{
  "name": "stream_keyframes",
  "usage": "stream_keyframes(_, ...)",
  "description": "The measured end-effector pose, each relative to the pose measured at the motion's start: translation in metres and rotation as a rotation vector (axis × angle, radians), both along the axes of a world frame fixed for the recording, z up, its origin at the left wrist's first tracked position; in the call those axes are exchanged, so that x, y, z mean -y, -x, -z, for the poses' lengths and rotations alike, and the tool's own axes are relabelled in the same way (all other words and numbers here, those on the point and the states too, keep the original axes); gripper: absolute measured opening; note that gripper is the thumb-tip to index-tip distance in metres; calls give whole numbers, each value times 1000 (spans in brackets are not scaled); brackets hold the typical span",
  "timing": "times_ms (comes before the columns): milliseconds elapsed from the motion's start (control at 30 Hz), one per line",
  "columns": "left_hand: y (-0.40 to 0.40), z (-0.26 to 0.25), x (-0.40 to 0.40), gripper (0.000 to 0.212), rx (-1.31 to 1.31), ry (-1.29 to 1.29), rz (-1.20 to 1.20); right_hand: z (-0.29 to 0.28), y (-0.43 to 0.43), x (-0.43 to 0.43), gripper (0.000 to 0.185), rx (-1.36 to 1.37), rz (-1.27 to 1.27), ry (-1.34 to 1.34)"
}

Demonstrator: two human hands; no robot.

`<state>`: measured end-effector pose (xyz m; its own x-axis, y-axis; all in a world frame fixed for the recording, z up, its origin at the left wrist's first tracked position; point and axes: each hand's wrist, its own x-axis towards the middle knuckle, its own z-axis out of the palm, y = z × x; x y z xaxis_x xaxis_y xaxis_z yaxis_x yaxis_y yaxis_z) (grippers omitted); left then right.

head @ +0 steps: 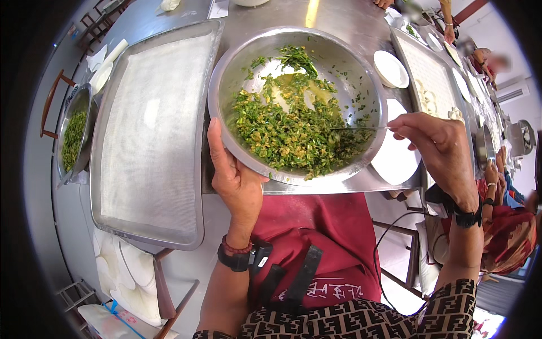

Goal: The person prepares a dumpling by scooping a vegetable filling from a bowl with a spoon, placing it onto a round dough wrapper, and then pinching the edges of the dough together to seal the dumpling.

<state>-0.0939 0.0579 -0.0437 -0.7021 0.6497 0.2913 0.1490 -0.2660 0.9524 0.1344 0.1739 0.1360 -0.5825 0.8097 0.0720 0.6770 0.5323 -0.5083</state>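
Observation:
A large stainless steel bowl (pixel 224 55) stands at the table's near edge. Chopped green leaves mixed with yellow bits (pixel 288 131) fill its near part, and a little yellowish liquid shows beyond them. My left hand (pixel 237 178) holds the bowl's rim at the lower left, thumb raised along the outside. In my right hand (pixel 440 148), over the right rim, is the end of a thin metal utensil (pixel 360 128). It points left into the mixture, which hides its tip, so its kind cannot be told.
A metal tray with a mesh liner (pixel 152 127) lies on the left, beside a second bowl of chopped greens (pixel 74 140). White plates (pixel 398 156), a white bowl (pixel 390 69) and a tray of dumplings (pixel 427 99) are on the right. Other people work farther right. A black cable hangs below.

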Motion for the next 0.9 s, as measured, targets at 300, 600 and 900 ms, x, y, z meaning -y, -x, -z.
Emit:
stream_keyframes(300, 0, 5, 4, 74, -2, 26, -12, -5, -22, 27, 16, -66, -189, -312)
stream_keyframes(600, -14, -24, 5, 76, 166, 79, 30, 42, -11, 37, 11, 70, -281, -507)
stream_keyframes(900, -8, -16, 4, 69, 78, 54, -2, 63, -10, 64, 28, -142, -162, -436)
